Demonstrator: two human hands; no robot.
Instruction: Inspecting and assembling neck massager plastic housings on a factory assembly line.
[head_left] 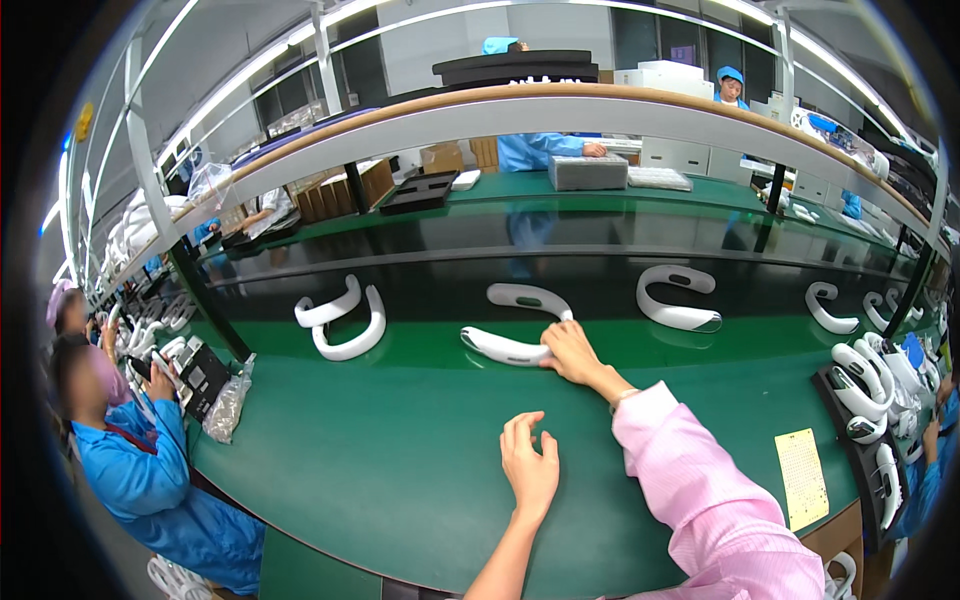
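Observation:
My right hand [575,352] reaches forward to the far side of the green table [400,440]. Its fingers are closed around the bend of a white C-shaped neckband device [505,347], whose two arms point left. My left hand [530,468] hovers over the table nearer to me, holding nothing, its fingers loosely bent and the thumb apart. Left of the held device rests another pair of white curved arms [350,340]. To its right lies one more white neckband device [675,312].
A dark tray [850,440] heaped with white devices stands at the right, beside a yellow printed sheet [800,478]. A shelf [560,100] on posts spans the far side. At the left, a person in blue [140,470] works near a plastic bag [228,408].

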